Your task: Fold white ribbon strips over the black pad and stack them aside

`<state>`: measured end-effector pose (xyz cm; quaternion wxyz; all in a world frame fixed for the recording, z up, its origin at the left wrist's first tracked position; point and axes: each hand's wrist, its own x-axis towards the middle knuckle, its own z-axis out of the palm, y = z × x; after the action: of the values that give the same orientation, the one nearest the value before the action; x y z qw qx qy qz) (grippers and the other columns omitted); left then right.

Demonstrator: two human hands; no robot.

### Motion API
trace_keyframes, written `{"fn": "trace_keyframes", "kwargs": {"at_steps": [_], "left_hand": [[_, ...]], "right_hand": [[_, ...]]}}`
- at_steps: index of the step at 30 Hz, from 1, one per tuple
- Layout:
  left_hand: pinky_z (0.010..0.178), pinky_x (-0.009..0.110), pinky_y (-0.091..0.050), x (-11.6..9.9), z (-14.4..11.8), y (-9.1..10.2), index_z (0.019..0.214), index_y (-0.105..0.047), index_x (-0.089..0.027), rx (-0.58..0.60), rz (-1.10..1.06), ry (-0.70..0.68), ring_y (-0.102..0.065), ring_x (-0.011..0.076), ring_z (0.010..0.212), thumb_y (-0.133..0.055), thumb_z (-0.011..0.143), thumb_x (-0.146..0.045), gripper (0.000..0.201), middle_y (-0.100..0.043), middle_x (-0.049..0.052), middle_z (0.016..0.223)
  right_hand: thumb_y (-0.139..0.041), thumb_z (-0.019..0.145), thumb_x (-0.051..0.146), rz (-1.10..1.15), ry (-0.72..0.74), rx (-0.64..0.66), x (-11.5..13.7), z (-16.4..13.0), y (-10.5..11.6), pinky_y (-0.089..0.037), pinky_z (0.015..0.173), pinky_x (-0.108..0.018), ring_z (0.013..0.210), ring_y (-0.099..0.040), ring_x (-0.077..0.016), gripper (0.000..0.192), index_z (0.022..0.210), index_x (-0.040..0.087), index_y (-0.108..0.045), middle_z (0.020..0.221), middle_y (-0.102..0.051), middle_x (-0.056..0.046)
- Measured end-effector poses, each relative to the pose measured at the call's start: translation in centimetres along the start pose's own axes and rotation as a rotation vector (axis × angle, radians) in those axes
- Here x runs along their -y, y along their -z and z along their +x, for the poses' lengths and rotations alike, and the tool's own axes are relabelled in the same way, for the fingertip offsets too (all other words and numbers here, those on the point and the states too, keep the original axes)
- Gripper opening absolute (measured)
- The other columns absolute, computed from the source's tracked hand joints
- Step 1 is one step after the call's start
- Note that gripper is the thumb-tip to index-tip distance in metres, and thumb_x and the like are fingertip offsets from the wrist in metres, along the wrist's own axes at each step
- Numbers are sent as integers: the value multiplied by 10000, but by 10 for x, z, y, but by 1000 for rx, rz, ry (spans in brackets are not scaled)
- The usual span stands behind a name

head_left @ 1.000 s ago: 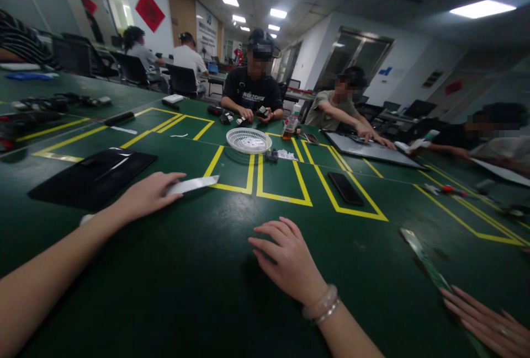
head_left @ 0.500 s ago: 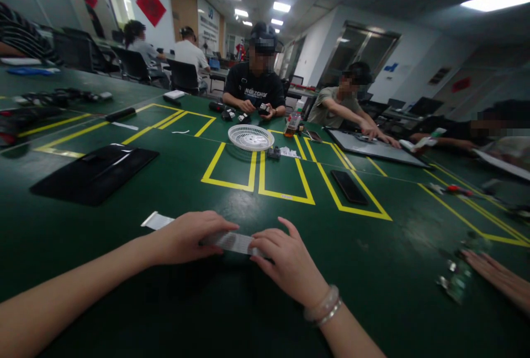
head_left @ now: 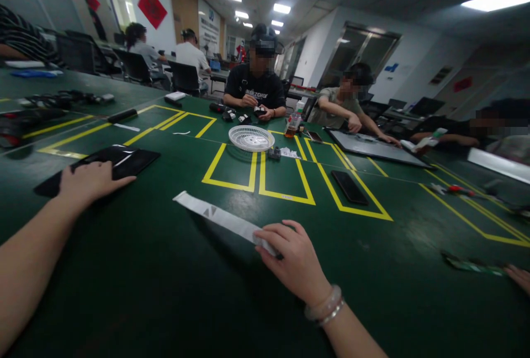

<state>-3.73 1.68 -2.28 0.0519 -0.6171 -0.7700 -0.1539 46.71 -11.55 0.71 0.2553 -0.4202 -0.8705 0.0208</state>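
Observation:
My right hand [head_left: 292, 258] pinches one end of a flat white ribbon cable [head_left: 223, 217] between thumb and fingers. The cable stretches up and left above the green table, with its far end free and a small dark mark on it. At the left, my left hand [head_left: 89, 184] lies over the near edge of a glossy black panel [head_left: 134, 159]. The thumb points right, apart from the fingers, whose tips are partly hidden. No object shows inside this hand.
Yellow tape [head_left: 285, 198] marks rectangles on the green table [head_left: 186, 303]. Ahead stands a round white basket [head_left: 236, 140], with a black phone [head_left: 349, 187] to its right. Across the table a person [head_left: 254, 82] handles small parts. Another person's hand [head_left: 519, 278] is at the right edge by a green piece.
My left hand has let go of the ribbon cable and moved left onto the black panel. The cable now hangs out from my right hand alone, its free end shifted right.

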Motion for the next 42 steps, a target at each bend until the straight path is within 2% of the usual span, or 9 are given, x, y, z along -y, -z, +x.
{"fn": "trace_keyframes", "kwargs": {"at_steps": [4, 8, 12, 17, 23, 27, 31, 38, 42], "left_hand": [[936, 637, -325, 4, 0, 5, 1267, -556, 30, 171, 104, 74, -526, 493, 1091, -485, 759, -817, 990, -560, 312, 1207], [942, 661, -278, -1, -1, 7, 1303, -533, 39, 165, 100, 104, -507, 521, 1104, -476, 710, -832, 1055, -538, 335, 1223], [855, 565, -317, -2, -1, 4, 1293, -527, 63, 105, -10, 68, -495, 532, 1105, -483, 537, -904, 1228, -585, 310, 1144], [861, 512, -389, -34, -5, -5, 1266, -597, -38, 95, -182, -293, -556, 439, 1069, -531, 626, -826, 1017, -627, 219, 1118], [1095, 490, -343, -132, -60, 3, 1263, -643, -204, 240, -221, -792, -479, 347, 1247, -713, 783, -628, 644, -531, 104, 1352], [1168, 535, -240, -183, -107, 10, 1312, -608, -296, 331, -267, -1020, -369, 327, 1357, -806, 816, -474, 563, -411, 45, 1475], [1142, 535, -306, -196, -124, 6, 1380, -556, -320, 314, -263, -1103, -318, 334, 1393, -824, 839, -397, 608, -299, 46, 1545], [945, 383, -480, -200, -135, 15, 1064, -690, -171, -84, -318, -1486, -612, 251, 1015, -708, 938, -398, 260, -635, 86, 1142], [831, 338, -481, -202, -140, 22, 1067, -665, -172, -204, -320, -1472, -613, 209, 904, -652, 971, -317, 173, -649, 67, 1043]], "right_hand": [[-620, 918, 310, 83, -158, -270, -7, 1, 0, -468, 887, -397, 992, -656, -222, 232, 1130, 235, -675, 1067, -718, -74], [-654, 879, 402, 342, -411, -455, -17, 2, -3, -499, 804, -377, 911, -641, -223, 283, 1089, 219, -701, 1032, -703, -70], [-744, 757, 521, 752, -750, -577, -25, 5, -2, -443, 524, -261, 677, -586, -160, 517, 1149, 189, -689, 852, -681, -26], [-828, 655, 495, 1017, -886, -675, -26, 9, 3, -474, 538, -208, 736, -615, -136, 577, 1133, 201, -691, 868, -690, -5], [-844, 658, 459, 1226, -983, -691, -25, 10, 5, -529, 585, -194, 800, -661, -129, 556, 1137, 232, -678, 1045, -711, -14], [-807, 723, 455, 1231, -963, -631, -24, 9, 5, -565, 688, -240, 858, -678, -152, 512, 1168, 243, -666, 1092, -711, -26], [-758, 788, 455, 1171, -829, -518, -21, 9, 1, -557, 794, -296, 891, -679, -161, 493, 1226, 264, -635, 1126, -715, -37], [-644, 895, 408, 673, -417, -163, -18, 5, -8, -457, 997, -483, 1051, -659, -238, 285, 1145, 277, -687, 1143, -722, -57], [-581, 952, 272, 243, -161, 82, -13, 1, -9, -212, 1134, -601, 1149, -615, -223, 238, 1160, 352, -664, 1215, -702, 4]]}}
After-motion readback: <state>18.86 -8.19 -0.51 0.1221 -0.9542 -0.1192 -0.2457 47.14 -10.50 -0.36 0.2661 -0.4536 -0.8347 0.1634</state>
